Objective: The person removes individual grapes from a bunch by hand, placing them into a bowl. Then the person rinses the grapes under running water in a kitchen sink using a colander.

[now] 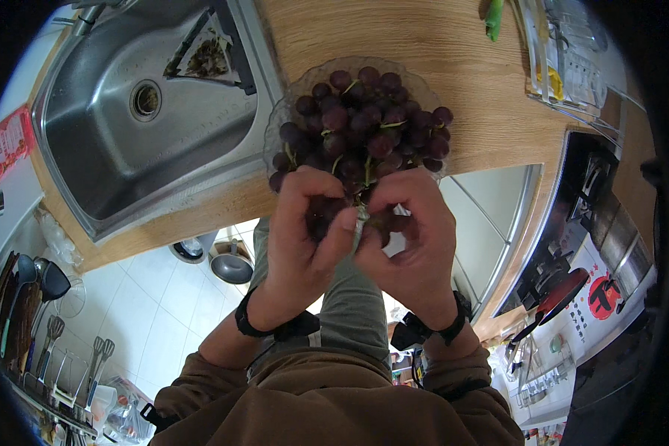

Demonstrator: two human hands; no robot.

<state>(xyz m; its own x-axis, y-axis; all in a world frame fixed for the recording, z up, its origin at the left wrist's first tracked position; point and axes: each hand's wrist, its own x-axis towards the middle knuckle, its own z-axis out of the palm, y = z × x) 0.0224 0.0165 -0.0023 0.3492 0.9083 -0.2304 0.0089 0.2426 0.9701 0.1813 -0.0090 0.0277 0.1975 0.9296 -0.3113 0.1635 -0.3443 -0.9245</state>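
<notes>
A clear glass bowl (306, 83) with a scalloped rim stands on the wooden counter beside the sink, heaped with dark purple grapes (362, 120) and bits of green stem. At its near edge my left hand (312, 234) curls around a few grapes (323, 214), fingers bent and thumb towards the middle. Facing it, my right hand (415, 234) pinches a grape (380, 226) between thumb and fingers. Between the two hands shows a pale green stem (360, 203). My fingers partly hide the grapes they hold.
Left of the bowl is a stainless steel sink (89, 128) with a drain (145, 100) and a triangular strainer (212, 56) holding scraps. A wire rack (568, 67) stands at the far right, near a green vegetable stalk (494, 19). A red pan (560, 295) sits by the stove.
</notes>
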